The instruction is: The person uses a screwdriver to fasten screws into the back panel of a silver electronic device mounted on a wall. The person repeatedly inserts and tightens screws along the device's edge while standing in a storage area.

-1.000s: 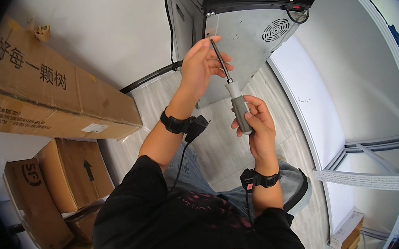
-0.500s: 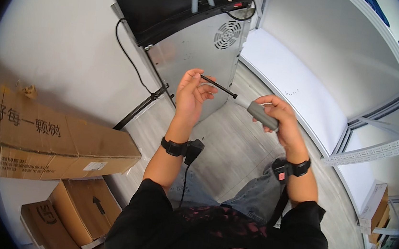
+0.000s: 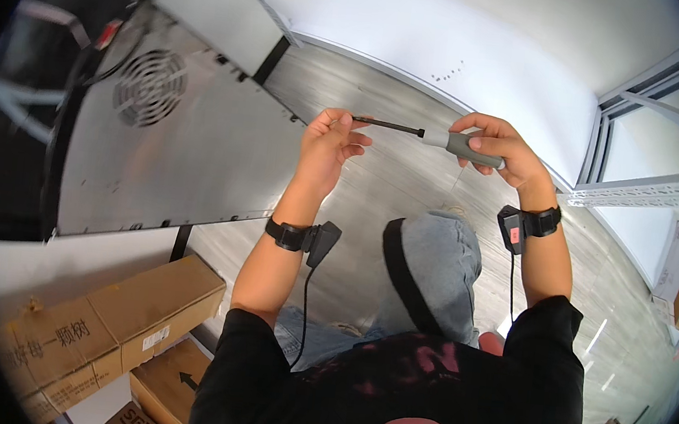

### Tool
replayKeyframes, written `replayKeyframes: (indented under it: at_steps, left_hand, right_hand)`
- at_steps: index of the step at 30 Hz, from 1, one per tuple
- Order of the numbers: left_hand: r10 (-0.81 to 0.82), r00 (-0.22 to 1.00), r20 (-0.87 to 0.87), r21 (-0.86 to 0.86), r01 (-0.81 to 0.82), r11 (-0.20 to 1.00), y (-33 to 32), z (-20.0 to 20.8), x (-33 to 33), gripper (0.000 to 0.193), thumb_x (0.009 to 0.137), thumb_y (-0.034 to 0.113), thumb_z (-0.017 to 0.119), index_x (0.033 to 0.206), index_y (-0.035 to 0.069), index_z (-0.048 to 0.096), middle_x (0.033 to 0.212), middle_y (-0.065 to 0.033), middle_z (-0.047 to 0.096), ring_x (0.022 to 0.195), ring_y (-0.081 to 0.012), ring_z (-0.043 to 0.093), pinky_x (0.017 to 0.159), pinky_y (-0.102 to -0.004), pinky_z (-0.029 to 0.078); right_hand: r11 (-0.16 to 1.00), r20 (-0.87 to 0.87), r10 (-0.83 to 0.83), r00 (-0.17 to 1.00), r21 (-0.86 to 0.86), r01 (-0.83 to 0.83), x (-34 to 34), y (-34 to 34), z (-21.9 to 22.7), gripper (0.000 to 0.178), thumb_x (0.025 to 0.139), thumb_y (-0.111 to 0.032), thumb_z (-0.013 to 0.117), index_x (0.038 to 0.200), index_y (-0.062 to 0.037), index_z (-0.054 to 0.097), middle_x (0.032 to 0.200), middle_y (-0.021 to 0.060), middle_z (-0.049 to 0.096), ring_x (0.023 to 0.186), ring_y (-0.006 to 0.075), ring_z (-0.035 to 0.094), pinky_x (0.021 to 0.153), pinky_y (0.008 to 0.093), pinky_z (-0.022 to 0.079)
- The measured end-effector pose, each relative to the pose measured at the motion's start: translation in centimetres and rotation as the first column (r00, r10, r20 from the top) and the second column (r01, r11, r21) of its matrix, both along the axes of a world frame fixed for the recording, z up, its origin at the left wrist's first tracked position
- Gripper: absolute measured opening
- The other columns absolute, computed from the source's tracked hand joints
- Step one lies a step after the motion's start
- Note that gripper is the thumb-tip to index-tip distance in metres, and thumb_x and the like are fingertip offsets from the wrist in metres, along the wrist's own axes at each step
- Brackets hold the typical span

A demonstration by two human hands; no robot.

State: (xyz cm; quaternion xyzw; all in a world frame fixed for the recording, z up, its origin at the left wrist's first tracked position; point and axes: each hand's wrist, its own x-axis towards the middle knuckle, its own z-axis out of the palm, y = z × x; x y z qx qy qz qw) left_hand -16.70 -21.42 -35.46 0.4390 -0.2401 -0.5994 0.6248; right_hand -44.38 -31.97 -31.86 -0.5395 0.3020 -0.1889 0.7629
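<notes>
My left hand (image 3: 331, 144) pinches the far-left end of a thin black rod (image 3: 389, 125) between thumb and fingers. The rod lies nearly level, and its right end is a little wider, like a bolt head. In my right hand (image 3: 499, 150) is a screwdriver-like tool (image 3: 476, 151) with a thick grey handle and a pale, short front part pointing left at the rod's wider end. Rod and tool are nearly in line; whether they touch or are joined I cannot tell. Both hands are held up in front of me, above the floor.
At left stands a metal cabinet panel (image 3: 198, 149) with a round vent. Cardboard boxes (image 3: 134, 307) lie at lower left. A white shelf (image 3: 523, 91) with a perforated metal frame runs along the far and right sides. Grey wood-look floor (image 3: 374, 191) lies below. Cabled black devices sit on both wrists.
My body and view have turned right, so the cabinet now sits further left. The tool and rod have come level and more in line. Both hands keep their hold.
</notes>
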Motion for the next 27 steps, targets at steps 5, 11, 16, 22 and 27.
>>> replayKeyframes:
  at_steps: [5,11,16,22,27]
  left_hand:
    - [-0.040,0.998,0.058,0.196,0.028,0.980,-8.6,-7.3,-2.2,0.009,0.094,0.018,0.055,0.091,0.009,0.058,0.095,-0.0096,0.067,0.077,-0.0159,0.064,0.066,-0.0260,0.051]
    - [-0.158,0.980,0.122,0.369,0.103,0.924,-17.0,-13.5,-5.7,0.011,0.093,0.018,0.057,0.092,0.007,0.057,0.094,-0.0084,0.065,0.084,-0.0157,0.063,0.072,-0.0261,0.050]
    - [-0.301,0.931,0.208,0.455,0.180,0.872,-22.3,-17.1,-8.0,0.014,0.091,0.021,0.059,0.093,0.007,0.058,0.092,-0.0081,0.065,0.088,-0.0166,0.062,0.075,-0.0264,0.049]
    - [-0.365,0.898,0.245,0.513,0.200,0.835,-26.3,-20.9,-8.5,0.015,0.091,0.021,0.061,0.094,0.007,0.058,0.090,-0.0071,0.065,0.088,-0.0162,0.062,0.076,-0.0278,0.048]
    - [-0.256,0.950,0.178,0.498,0.138,0.856,-28.2,-23.1,-8.6,0.014,0.090,0.019,0.061,0.094,0.006,0.059,0.088,-0.0058,0.065,0.084,-0.0147,0.061,0.074,-0.0273,0.048]
  right_hand:
    - [0.990,0.028,-0.068,0.997,0.126,0.064,-3.1,-6.1,-9.8,0.038,0.078,-0.022,0.068,0.108,-0.0015,0.059,0.071,0.0085,0.063,0.055,0.0078,0.053,0.043,0.0192,0.034]
    - [0.935,0.111,-0.178,0.978,0.328,0.133,-7.2,-10.6,-20.3,0.039,0.078,-0.023,0.068,0.108,-0.0016,0.058,0.074,0.0086,0.063,0.057,0.0087,0.052,0.048,0.0206,0.037]
    - [0.866,0.113,-0.293,0.949,0.453,0.213,-9.7,-12.0,-24.5,0.035,0.080,-0.022,0.065,0.108,-0.0017,0.058,0.075,0.0090,0.063,0.058,0.0090,0.051,0.049,0.0208,0.037]
    - [0.849,0.009,-0.371,0.929,0.408,0.335,-9.8,-13.1,-27.0,0.033,0.080,-0.020,0.063,0.108,-0.0024,0.059,0.079,0.0101,0.063,0.063,0.0114,0.054,0.054,0.0231,0.040]
    - [0.800,0.016,-0.444,0.896,0.456,0.389,-11.0,-13.3,-28.2,0.032,0.079,-0.018,0.063,0.107,-0.0022,0.059,0.079,0.0103,0.063,0.065,0.0129,0.056,0.055,0.0244,0.040]
